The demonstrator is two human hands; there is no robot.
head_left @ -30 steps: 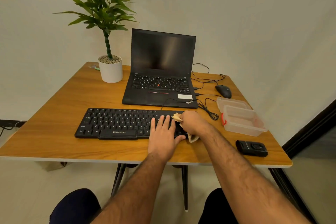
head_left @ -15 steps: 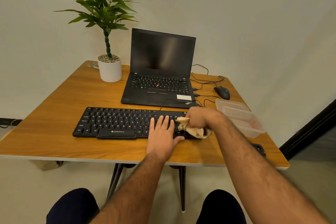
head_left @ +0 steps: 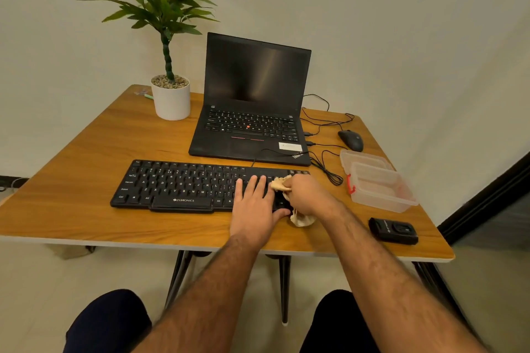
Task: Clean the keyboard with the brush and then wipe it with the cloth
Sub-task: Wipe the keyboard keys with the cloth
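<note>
Head view: black keyboard (head_left: 183,185) lying across the wooden surface (head_left: 86,152), just in front of an open laptop (head_left: 252,112). Left hand (head_left: 252,206) flat on the right-hand keys, grip relaxed, fingers straight. Right hand (head_left: 308,195) over the keyboard's right end, grip curled round a bunched beige cloth (head_left: 281,183). Clear plastic box (head_left: 378,180) and mouse (head_left: 351,140) to the right.

the keyboard (head_left: 183,185) reads "zebronics" on its front edge.
</note>
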